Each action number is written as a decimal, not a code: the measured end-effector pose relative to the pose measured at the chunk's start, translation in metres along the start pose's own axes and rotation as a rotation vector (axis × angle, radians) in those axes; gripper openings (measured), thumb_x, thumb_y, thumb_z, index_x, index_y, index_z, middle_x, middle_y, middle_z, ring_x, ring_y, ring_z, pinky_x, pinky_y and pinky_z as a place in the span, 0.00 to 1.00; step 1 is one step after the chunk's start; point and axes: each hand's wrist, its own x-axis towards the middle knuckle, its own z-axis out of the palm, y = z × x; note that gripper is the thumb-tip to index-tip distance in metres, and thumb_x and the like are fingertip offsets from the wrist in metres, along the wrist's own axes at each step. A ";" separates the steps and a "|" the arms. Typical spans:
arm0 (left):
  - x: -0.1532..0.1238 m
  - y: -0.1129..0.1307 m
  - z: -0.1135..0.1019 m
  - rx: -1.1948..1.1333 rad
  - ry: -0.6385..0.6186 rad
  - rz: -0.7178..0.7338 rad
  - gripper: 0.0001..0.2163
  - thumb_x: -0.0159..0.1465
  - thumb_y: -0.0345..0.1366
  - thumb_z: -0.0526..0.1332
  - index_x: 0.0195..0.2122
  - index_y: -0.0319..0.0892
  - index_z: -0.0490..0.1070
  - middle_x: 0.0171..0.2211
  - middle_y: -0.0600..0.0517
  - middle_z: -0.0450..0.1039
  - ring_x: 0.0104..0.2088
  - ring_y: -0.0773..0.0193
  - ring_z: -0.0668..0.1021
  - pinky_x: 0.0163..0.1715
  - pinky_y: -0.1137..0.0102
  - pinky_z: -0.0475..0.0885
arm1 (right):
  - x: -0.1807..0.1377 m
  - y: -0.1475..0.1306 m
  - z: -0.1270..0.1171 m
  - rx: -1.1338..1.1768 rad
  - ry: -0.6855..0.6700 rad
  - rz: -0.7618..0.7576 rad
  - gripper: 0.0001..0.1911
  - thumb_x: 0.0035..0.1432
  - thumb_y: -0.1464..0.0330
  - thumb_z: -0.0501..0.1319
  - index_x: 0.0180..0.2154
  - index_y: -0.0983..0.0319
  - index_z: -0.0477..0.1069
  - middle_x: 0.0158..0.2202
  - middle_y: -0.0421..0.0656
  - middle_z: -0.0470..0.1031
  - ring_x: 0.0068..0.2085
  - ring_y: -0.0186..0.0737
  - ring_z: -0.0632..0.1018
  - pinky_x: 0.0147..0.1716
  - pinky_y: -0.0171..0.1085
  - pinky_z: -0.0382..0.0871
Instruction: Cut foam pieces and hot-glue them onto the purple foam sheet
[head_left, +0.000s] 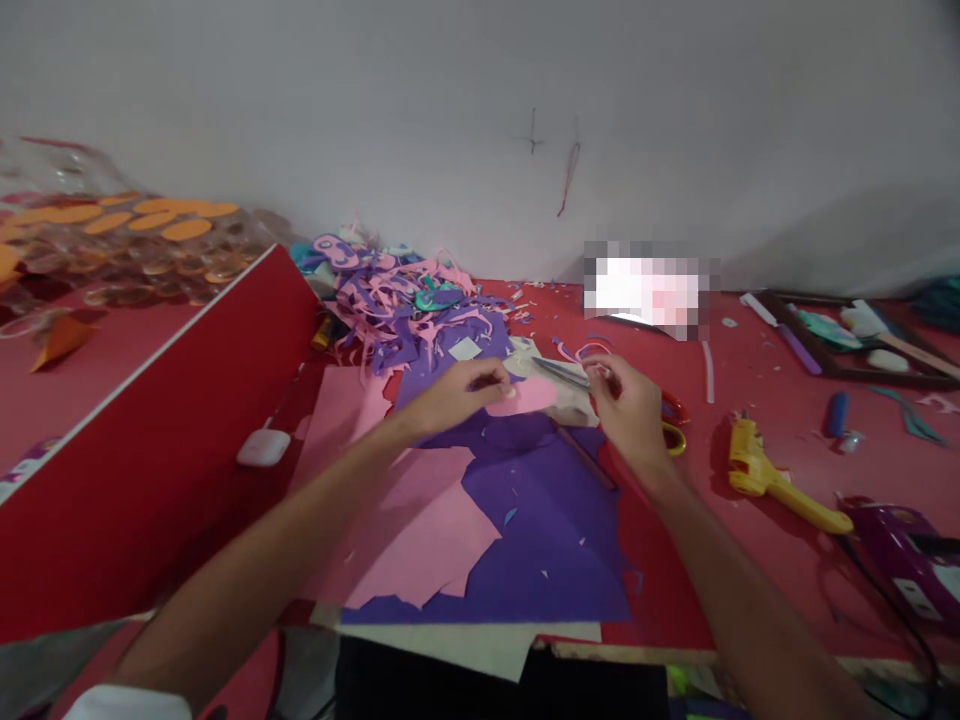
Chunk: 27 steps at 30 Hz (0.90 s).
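Pinches a pink paper cutout (526, 397) between thumb and fingertips of the left hand (456, 392), closed tight on its left edge. Grips scissors (561, 372) in the right hand (630, 410), fingers curled shut around the red and yellow handles, steel blades pointing left toward the cutout's upper edge; cannot tell whether blade and paper touch. Holds both just above the far end of a purple paper sheet (551, 540) spread on the red counter (750, 360), overlapping a torn pink sheet (420, 535) on its left. Beyond the hands, against the wall, a heap of purple and pink paper scraps (409, 300). To the right of the right hand, apart from it, a yellow glue gun (780, 482) lying flat, with a blue marker (838, 413) past it. On the left, a tilted red board (150, 440) and beside it a white earbud case (264, 447).
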 end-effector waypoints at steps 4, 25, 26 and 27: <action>-0.004 0.012 -0.045 0.147 -0.093 0.026 0.08 0.65 0.41 0.62 0.33 0.42 0.74 0.30 0.53 0.73 0.31 0.66 0.73 0.35 0.71 0.68 | -0.004 -0.012 0.006 -0.006 -0.054 -0.106 0.17 0.67 0.60 0.59 0.54 0.57 0.75 0.47 0.50 0.80 0.50 0.53 0.77 0.52 0.53 0.67; -0.023 -0.047 -0.037 0.592 0.230 -0.351 0.05 0.59 0.32 0.60 0.26 0.43 0.70 0.27 0.50 0.74 0.28 0.61 0.72 0.29 0.68 0.60 | -0.023 -0.031 0.022 0.347 -0.081 0.075 0.09 0.64 0.62 0.62 0.42 0.59 0.76 0.40 0.45 0.81 0.40 0.44 0.80 0.42 0.42 0.72; -0.025 -0.046 -0.035 0.612 0.225 -0.356 0.05 0.59 0.32 0.60 0.26 0.43 0.70 0.27 0.50 0.74 0.28 0.61 0.72 0.30 0.67 0.60 | -0.023 -0.032 0.022 0.336 -0.086 0.066 0.09 0.64 0.63 0.62 0.42 0.60 0.76 0.39 0.44 0.81 0.39 0.44 0.80 0.42 0.41 0.72; -0.026 -0.044 -0.035 0.636 0.225 -0.364 0.05 0.60 0.32 0.60 0.27 0.43 0.70 0.27 0.49 0.74 0.28 0.61 0.72 0.30 0.67 0.60 | -0.023 -0.033 0.022 0.327 -0.089 0.059 0.09 0.64 0.63 0.62 0.42 0.60 0.76 0.39 0.44 0.81 0.39 0.43 0.80 0.41 0.41 0.72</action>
